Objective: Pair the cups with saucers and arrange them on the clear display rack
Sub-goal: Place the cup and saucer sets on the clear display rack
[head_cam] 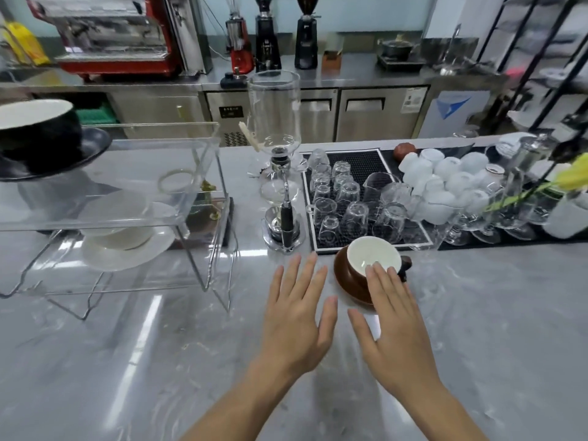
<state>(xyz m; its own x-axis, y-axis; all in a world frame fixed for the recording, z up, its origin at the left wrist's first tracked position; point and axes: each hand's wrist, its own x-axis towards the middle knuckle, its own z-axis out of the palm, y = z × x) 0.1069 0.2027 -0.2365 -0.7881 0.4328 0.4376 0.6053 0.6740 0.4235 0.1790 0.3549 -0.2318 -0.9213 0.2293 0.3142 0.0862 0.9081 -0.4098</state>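
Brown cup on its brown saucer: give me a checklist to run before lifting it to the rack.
1. Brown cup with white inside seated on brown saucer: ok.
2. Cup empty: ok.
3. Left hand free, fingers straight: ok.
4. Right hand free, fingertips over the cup's rim: ok; contact cannot tell.
5. Space on clear acrylic display rack, right of black cup on dark saucer on top, white cup and saucer below: ok.
6. Firm grip on saucer: not ok.
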